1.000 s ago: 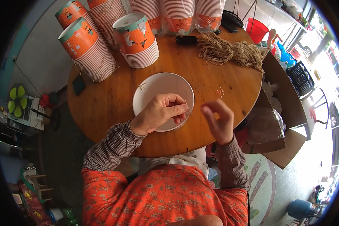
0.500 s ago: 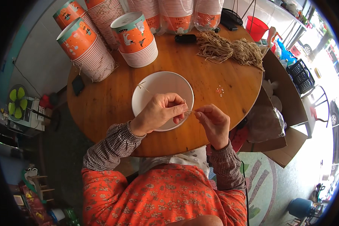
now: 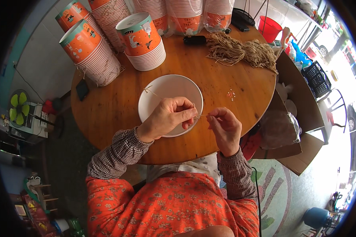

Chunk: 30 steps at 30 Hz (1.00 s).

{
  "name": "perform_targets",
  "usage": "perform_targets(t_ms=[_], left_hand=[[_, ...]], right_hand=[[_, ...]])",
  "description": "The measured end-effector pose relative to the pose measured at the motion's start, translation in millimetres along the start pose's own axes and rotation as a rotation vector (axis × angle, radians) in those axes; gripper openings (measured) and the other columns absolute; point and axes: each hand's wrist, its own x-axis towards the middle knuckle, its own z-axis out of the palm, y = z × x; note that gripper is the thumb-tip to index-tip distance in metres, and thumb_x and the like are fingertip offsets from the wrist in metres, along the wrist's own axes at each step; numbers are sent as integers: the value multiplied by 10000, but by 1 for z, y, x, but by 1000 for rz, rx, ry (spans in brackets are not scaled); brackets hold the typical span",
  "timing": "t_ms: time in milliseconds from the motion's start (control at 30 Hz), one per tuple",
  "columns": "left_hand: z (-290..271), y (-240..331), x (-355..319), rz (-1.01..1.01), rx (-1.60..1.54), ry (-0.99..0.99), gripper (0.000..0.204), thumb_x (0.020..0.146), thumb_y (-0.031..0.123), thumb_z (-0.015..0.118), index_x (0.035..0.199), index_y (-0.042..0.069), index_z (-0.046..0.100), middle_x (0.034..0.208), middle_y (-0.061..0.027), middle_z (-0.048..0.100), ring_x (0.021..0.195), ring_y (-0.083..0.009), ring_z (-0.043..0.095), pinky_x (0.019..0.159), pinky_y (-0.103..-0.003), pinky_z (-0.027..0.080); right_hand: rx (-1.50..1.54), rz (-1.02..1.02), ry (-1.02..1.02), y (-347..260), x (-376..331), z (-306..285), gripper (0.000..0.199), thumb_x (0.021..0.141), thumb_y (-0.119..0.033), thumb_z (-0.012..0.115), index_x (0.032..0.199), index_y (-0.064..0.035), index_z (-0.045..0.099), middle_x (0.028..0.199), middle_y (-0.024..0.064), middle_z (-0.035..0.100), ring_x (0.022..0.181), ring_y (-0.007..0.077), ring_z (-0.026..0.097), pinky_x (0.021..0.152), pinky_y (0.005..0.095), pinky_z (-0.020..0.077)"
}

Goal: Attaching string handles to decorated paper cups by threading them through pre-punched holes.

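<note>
A white round tub [image 3: 174,86] stands on the table in front of me, its inside facing up. A thin tan twine [image 3: 202,115] is stretched between my hands over its near right rim. Another bit of it is knotted at the tub's left rim and runs under my left hand. My left hand [image 3: 166,116] pinches the twine between thumb and forefinger, above the tub. Just right of the rim, my right hand [image 3: 226,128] pinches the other end with thumb and fingertips.
Stacks of orange paper tubs [image 3: 140,43] line the table's far side. A bundle of tan twine [image 3: 241,51] lies at the far right, with small pale bits [image 3: 231,94] nearer. A black phone [image 3: 82,89] rests at the left edge. An opened cardboard box [image 3: 304,148] stands right.
My right hand has drawn slightly away to the right, and a longer piece of twine shows between the hands. The left hand stays in place.
</note>
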Motion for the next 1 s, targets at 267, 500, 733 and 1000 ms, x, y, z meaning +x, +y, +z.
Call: perform_targets(t_ms=[267, 500, 733, 1000], left_hand=[[2, -2, 1, 6, 8, 12, 146, 938, 103, 605, 984, -35, 613, 795, -31, 637, 685, -65, 594, 625, -207, 507], [-2, -2, -3, 7, 85, -77, 160, 929, 80, 609, 1033, -41, 609, 868, -47, 651, 756, -71, 608, 641, -212, 523], [-4, -2, -4, -42, 168, -103, 109, 946, 88, 584, 989, -12, 592, 849, -30, 641, 723, -60, 582, 631, -197, 487], [7, 22, -10, -75, 58, -16, 146, 950, 116, 591, 914, -24, 606, 738, -10, 609, 597, -32, 535, 530, -184, 456]], right_hand=[[-106, -79, -16, -6, 0, -3, 77, 870, 31, 633, 939, 9, 607, 899, 40, 627, 844, 100, 606, 709, 234, 497], [128, 21, -40, -2, 4, -12, 94, 885, 25, 624, 979, 25, 617, 900, 32, 649, 754, 92, 606, 681, 224, 509], [124, 17, -39, 5, 5, -16, 90, 873, 16, 645, 961, 17, 627, 901, 43, 656, 768, 106, 606, 665, 234, 502], [-511, -487, -114, -37, 2, -11, 142, 777, 43, 690, 899, -25, 664, 898, 89, 600, 807, 227, 604, 673, 305, 487]])
